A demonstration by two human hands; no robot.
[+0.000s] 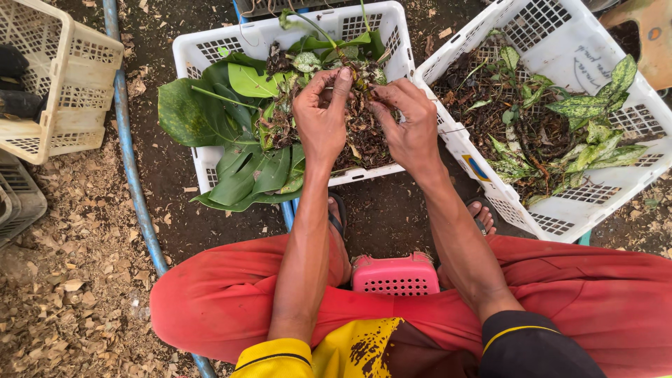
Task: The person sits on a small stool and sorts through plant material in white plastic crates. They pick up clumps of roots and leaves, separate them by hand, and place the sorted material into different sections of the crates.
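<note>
My left hand (pixel 320 115) and my right hand (pixel 407 124) are raised together over a white plastic crate (pixel 210 49). Both pinch a small plant cutting (pixel 357 73) with brown roots and a thin green stem between thumb and fingers. The crate below holds large green leaves (pixel 238 126) and a tangle of dark roots and soil (pixel 364 136). Several leaves hang over the crate's left and front rim.
A second white crate (pixel 560 217) at the right holds speckled green leaves (pixel 595 119) and roots. A cream crate (pixel 77 77) stands at the left, beside a blue hose (pixel 133 175). A pink stool (pixel 395 274) shows between my red-trousered knees. Dry leaf litter covers the soil.
</note>
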